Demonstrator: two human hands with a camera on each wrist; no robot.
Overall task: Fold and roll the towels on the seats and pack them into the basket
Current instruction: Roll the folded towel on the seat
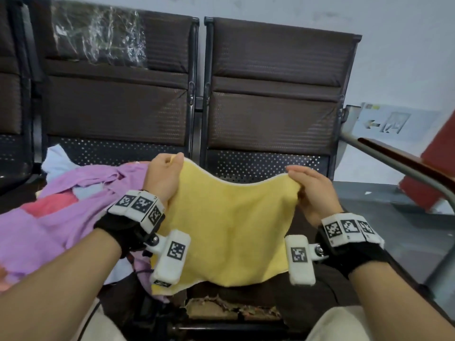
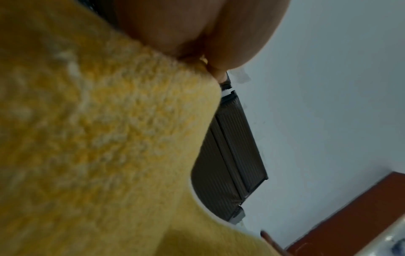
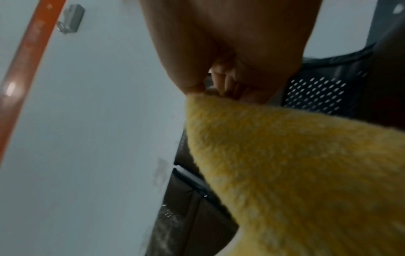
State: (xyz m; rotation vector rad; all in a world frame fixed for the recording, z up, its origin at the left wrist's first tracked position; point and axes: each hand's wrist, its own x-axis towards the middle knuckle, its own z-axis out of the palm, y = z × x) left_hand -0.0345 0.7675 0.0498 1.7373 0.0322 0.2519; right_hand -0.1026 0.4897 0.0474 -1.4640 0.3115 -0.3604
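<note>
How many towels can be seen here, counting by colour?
5. A yellow towel held spread between the left hand and right hand; purple, red, light blue and white ones piled on the left seat. More may be buried.

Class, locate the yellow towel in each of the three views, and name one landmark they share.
Head: yellow towel at centre, stretched between both hands.
Left wrist: fills the left side.
Right wrist: lower right, hanging from the fingers.
Shared landmark: the brown seat back.

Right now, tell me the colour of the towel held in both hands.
Yellow towel, with a white edge; head view shows it best.
</note>
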